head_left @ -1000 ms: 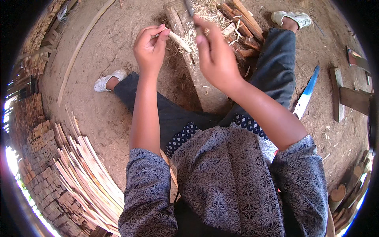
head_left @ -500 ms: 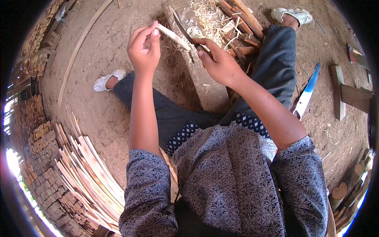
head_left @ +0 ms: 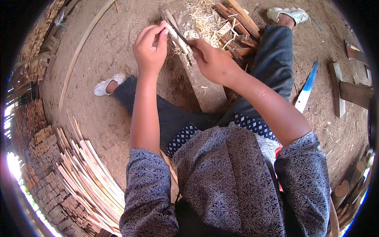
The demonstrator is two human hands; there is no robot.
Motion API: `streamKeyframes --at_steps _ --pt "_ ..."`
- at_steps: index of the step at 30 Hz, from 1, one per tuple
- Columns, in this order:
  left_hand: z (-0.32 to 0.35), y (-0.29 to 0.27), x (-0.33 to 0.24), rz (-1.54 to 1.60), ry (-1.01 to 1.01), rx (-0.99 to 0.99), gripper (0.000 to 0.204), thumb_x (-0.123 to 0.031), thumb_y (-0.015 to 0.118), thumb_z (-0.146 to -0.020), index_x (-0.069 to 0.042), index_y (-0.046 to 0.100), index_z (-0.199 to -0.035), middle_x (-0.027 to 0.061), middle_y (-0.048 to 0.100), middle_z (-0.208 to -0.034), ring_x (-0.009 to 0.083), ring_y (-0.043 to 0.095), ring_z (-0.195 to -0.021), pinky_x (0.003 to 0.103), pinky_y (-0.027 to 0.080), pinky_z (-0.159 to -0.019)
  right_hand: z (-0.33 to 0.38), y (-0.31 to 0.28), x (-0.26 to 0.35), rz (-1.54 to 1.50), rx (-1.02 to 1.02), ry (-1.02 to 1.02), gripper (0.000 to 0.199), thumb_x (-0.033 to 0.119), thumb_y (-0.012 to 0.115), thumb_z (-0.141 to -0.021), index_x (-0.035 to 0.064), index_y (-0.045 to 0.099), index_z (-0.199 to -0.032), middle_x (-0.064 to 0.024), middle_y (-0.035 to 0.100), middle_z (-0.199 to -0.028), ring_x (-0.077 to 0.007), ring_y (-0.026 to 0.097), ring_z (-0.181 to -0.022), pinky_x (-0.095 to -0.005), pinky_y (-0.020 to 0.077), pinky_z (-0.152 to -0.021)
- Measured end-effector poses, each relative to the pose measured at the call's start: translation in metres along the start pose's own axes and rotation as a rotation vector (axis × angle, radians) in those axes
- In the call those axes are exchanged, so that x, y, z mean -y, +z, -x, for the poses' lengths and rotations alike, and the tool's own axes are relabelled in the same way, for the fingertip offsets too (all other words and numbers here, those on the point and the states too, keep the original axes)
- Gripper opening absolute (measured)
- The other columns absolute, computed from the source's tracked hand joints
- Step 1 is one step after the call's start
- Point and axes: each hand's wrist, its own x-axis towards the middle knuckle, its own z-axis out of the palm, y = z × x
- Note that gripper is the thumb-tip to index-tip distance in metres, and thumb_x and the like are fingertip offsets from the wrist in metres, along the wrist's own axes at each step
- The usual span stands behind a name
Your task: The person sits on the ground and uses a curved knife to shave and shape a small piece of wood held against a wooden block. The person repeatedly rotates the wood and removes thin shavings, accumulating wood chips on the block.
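My left hand [head_left: 151,49] pinches the far end of a pale, peeled wooden stick [head_left: 178,39], which slants down to the right over a wooden plank [head_left: 211,94]. Closed round the handle of a knife is my right hand [head_left: 218,65]; its fingers hide most of the handle. The dark knife blade [head_left: 182,36] lies along the stick's upper right side and seems to touch it. Under the stick, its lower end is close to the plank's surface, but I cannot tell if it rests there.
Wood shavings [head_left: 203,19] and reddish-brown wood pieces [head_left: 241,29] lie beyond my right hand. A saw blade with a blue tip [head_left: 307,89] is on the dirt floor at right. Long pale strips [head_left: 90,170] are piled at left, near stacked wood blocks [head_left: 47,177].
My right hand has turned and shifted slightly, bringing the knife blade from above the stick to lie against it. My left hand has moved a little to the right with the stick.
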Motion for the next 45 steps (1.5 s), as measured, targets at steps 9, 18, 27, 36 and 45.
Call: streamKeyframes --at_steps 9,18,27,36,45 --pt "0.002 0.001 0.0 -0.016 0.002 -0.008 0.02 0.002 0.073 -0.091 0.002 0.075 -0.111 0.0128 0.072 -0.103 0.0174 0.073 -0.088 0.029 0.063 -0.077 0.007 0.011 -0.003 -0.123 -0.077 -0.022 0.036 0.017 0.052 -0.104 0.0092 0.051 -0.139 -0.0247 0.068 -0.082 -0.0448 0.069 -0.079 -0.0527 0.0539 -0.074" --pt "0.002 0.003 -0.002 -0.033 0.02 -0.019 0.019 0.002 0.072 -0.091 0.002 0.075 -0.11 0.0129 0.072 -0.104 0.0188 0.073 -0.09 0.03 0.063 -0.077 0.006 0.02 -0.014 0.044 0.146 0.164 0.037 0.024 0.05 -0.107 0.0101 0.053 -0.141 -0.0237 0.072 -0.103 -0.0423 0.071 -0.096 -0.0499 0.054 -0.083" --pt "0.003 0.0 0.001 0.031 -0.01 -0.056 0.02 0.005 0.07 -0.091 0.003 0.075 -0.111 0.0138 0.072 -0.105 0.0193 0.074 -0.092 0.03 0.063 -0.077 0.005 0.011 0.007 -0.082 -0.007 0.046 0.039 0.024 0.051 -0.105 0.013 0.047 -0.142 -0.0249 0.071 -0.09 -0.0445 0.071 -0.088 -0.055 0.0543 -0.081" --pt "0.005 -0.005 0.0 -0.008 -0.021 -0.054 0.021 0.006 0.07 -0.091 0.004 0.074 -0.111 0.0141 0.071 -0.106 0.0201 0.073 -0.093 0.029 0.064 -0.077 0.004 0.016 0.013 -0.086 -0.091 0.022 0.038 0.023 0.051 -0.104 0.0118 0.049 -0.14 -0.026 0.071 -0.088 -0.0445 0.07 -0.083 -0.0539 0.0558 -0.077" --pt "0.007 -0.003 0.001 -0.039 -0.013 -0.006 0.02 0.008 0.066 -0.094 0.007 0.07 -0.113 0.0152 0.069 -0.113 0.0214 0.072 -0.098 0.031 0.064 -0.083 -0.001 0.03 -0.011 -0.021 0.02 0.016 0.033 0.02 0.053 -0.103 0.0127 0.054 -0.135 -0.0235 0.071 -0.088 -0.045 0.07 -0.081 -0.0562 0.0551 -0.071"
